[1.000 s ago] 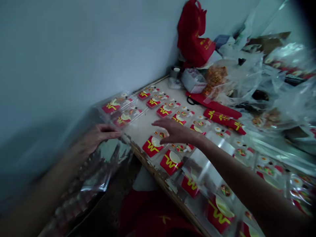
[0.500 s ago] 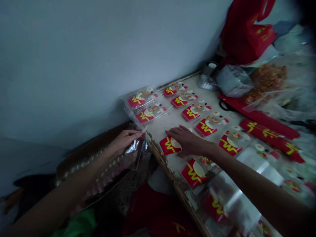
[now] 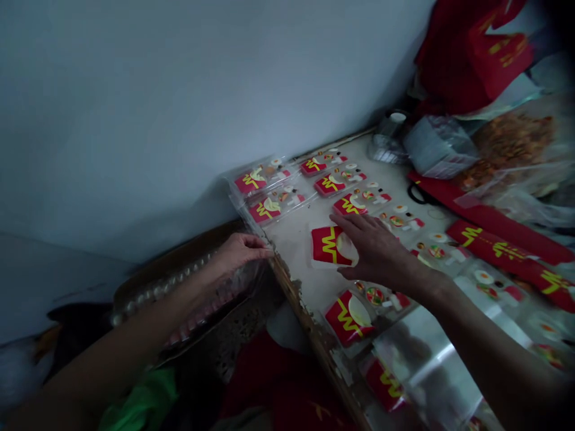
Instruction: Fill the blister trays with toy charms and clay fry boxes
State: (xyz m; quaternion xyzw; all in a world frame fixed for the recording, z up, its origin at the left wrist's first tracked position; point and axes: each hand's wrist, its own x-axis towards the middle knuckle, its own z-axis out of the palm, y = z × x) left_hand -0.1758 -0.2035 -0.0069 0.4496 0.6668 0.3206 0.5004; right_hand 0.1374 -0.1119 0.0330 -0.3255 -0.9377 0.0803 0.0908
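My right hand (image 3: 375, 248) curls over a flat, clear plastic pack (image 3: 331, 245) holding a red fries-box shape with a yellow zigzag. The thumb is at its near edge and the fingers at its far edge; the palm hides its right part. Just beyond the table's left edge, my left hand (image 3: 245, 250) is closed in a pinch on a clear plastic bag (image 3: 251, 278), which hangs down dimly below it. A similar pack (image 3: 349, 317) lies nearer me, with small toy-like food pieces beside its red shape.
Several like packs stand in rows on the worn table (image 3: 291, 230). Two bagged packs (image 3: 265, 209) lie by the wall. A clear box (image 3: 440, 146), red bags (image 3: 476, 60) and red strips (image 3: 507, 251) are at right. Below left is a carton (image 3: 179, 281) of clear packaging.
My right hand has shifted the pack right and turned it on the table. My left hand has moved slightly right and down, still pinching, and the bag hangs lower.
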